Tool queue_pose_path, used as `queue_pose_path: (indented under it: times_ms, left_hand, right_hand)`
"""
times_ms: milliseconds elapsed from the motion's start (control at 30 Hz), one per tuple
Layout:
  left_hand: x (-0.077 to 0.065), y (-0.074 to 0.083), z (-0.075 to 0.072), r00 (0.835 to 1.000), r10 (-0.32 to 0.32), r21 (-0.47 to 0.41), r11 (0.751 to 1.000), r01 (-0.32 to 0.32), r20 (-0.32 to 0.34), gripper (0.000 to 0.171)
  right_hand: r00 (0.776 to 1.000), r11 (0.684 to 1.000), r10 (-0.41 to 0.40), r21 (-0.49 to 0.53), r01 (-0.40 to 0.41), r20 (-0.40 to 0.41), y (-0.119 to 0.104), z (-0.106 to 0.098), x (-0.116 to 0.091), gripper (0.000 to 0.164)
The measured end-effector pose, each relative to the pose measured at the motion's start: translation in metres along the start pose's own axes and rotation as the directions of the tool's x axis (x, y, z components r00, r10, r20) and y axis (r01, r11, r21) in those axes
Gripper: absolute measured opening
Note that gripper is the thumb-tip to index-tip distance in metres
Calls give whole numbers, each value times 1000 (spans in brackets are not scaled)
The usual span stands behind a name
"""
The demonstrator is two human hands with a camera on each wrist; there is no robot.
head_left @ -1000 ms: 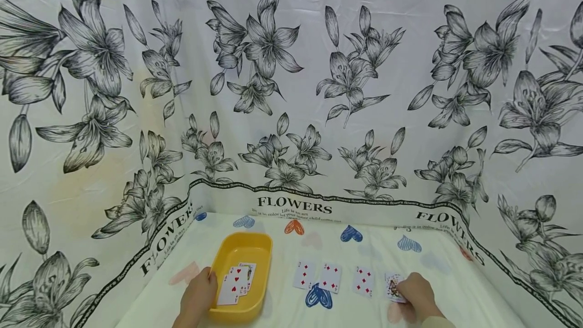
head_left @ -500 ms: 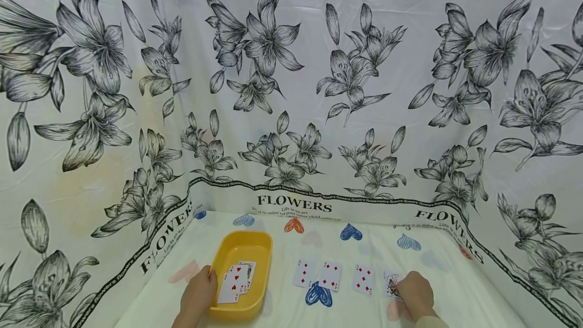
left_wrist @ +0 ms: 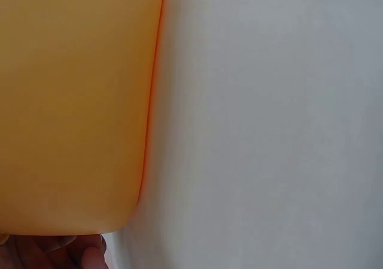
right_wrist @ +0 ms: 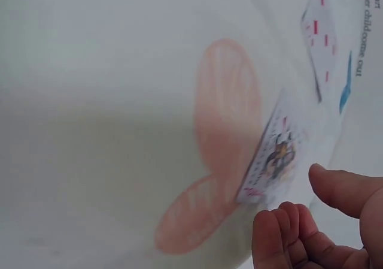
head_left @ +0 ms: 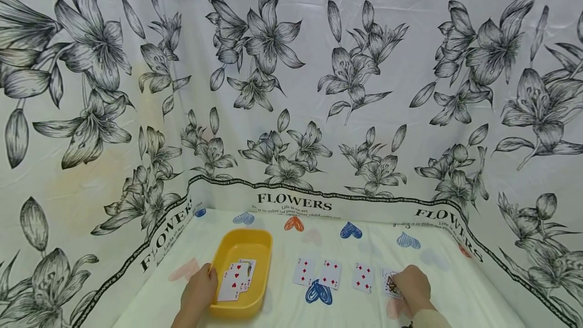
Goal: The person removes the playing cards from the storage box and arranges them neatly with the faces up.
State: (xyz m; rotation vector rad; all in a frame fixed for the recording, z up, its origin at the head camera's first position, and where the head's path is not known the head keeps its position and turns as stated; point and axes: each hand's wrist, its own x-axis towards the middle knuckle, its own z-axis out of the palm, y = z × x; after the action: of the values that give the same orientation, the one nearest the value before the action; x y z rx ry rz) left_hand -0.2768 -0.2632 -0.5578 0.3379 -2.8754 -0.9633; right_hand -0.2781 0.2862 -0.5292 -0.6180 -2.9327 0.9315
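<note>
My left hand grips the left rim of a yellow plastic basin. Inside it, face-up playing cards lie overlapped, a three of hearts among them. My right hand is at the right edge of a playing card with a colourful figure. It covers part of that card. The right wrist view has the thumb and curled fingers close around the card's near edge. To its left, diamond cards lie face up in a row: a three, a four and a six.
A white cloth with printed hearts covers the table. Flower-patterned curtains close off the back and both sides. In the left wrist view, the basin's wall fills the left part beside pale cloth.
My right hand and the figure card have shifted slightly left, toward the six of diamonds. My left hand stays at the basin, and the head view has tilted a little.
</note>
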Motion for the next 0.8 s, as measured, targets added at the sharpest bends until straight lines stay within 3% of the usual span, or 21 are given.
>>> queue_pose_path:
  times_ms: [233,567,800]
  left_hand:
    - [0,0,-2,1000,-9,-12,1000,9,-2,43]
    - [2,-1,-1,1000,-21,-17,1000,21,10,44]
    - [-2,1,-1,1000,-10,-25,1000,10,4,42]
  right_hand:
    - [998,999,-47,17,47,-39,-34,7,2,39]
    - [994,965,-111,240,104,14,-96,39,-9,25]
    - [994,958,-78,281,53,79,-151,55,-20,26]
